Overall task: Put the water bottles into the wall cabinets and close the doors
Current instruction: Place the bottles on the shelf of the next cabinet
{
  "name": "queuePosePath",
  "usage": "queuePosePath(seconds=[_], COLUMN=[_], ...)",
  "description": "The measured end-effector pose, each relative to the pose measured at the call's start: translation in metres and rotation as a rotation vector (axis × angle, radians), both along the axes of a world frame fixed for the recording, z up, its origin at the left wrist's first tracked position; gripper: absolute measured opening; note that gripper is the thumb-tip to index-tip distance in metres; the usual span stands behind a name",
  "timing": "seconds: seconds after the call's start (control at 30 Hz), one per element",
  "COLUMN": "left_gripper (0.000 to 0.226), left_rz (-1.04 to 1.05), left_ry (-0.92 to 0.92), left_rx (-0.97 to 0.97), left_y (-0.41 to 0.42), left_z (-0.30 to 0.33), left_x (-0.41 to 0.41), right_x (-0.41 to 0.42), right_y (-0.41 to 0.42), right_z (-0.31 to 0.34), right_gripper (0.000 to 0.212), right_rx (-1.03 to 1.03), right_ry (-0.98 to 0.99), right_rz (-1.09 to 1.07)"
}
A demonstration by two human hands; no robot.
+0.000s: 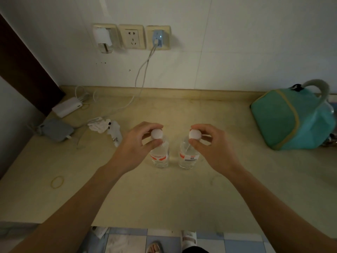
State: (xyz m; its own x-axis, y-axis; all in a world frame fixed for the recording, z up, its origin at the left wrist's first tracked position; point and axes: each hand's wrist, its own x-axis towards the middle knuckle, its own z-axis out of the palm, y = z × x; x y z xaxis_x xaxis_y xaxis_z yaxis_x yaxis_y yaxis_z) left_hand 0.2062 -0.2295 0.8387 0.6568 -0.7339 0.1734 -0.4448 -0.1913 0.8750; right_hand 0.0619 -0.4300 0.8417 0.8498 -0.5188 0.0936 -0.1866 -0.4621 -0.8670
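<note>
You stand at a beige table against a white wall. Two clear water bottles stand upright just beside each other near its middle. Your left hand pinches the white cap of the left bottle between thumb and fingertips; your right hand grips the cap of the right bottle the same way. Both bottles appear to rest on the table. No wall cabinets are in view, so they are probably above you.

A cap pinch is a weak hold for a full bottle: slide your fingers down to the neck or body before lifting, and raise both straight up so neither tips.

Each bottle has a red and white label; the right one also shows a small printed panel. The writing is too small to read.
</note>
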Motion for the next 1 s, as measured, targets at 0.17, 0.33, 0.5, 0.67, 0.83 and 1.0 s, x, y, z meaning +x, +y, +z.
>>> queuePosePath(seconds=[0.17, 0.33, 0.5, 0.67, 0.83, 1.0], left_gripper=[0.042, 0.084, 0.096, 0.086, 0.085, 0.077], left_rz=[0.006, 0.055, 0.164, 0.244, 0.282, 0.32], left_ry=[-0.053, 0.081, 0.346, 0.458, 0.474, 0.43], left_rx=[0.043, 0.128, 0.149, 0.1, 0.06, 0.07], left_y=[-0.004, 0.003, 0.003, -0.013, -0.018, -0.017], left_z=[-0.002, -0.032, -0.092, -0.119, -0.123, -0.115], left_x=[-0.002, -0.001, -0.014, -0.018, -0.016, -0.019], right_x=[-0.006, -0.013, -0.008, 0.004, 0.007, 0.005], right_y=[-0.001, -0.007, 0.001, 0.003, -0.001, 0.0], right_z=[-0.011, -0.051, -0.102, -0.123, -0.13, -0.117], right_gripper=[0.06, 0.089, 0.081, 0.071, 0.074, 0.07], right_rx=[0.035, 0.198, 0.345, 0.371, 0.367, 0.353], right_ry=[0.023, 0.171, 0.267, 0.198, 0.19, 0.159], right_rz=[-0.033, 0.001, 0.043, -0.009, -0.022, -0.082])
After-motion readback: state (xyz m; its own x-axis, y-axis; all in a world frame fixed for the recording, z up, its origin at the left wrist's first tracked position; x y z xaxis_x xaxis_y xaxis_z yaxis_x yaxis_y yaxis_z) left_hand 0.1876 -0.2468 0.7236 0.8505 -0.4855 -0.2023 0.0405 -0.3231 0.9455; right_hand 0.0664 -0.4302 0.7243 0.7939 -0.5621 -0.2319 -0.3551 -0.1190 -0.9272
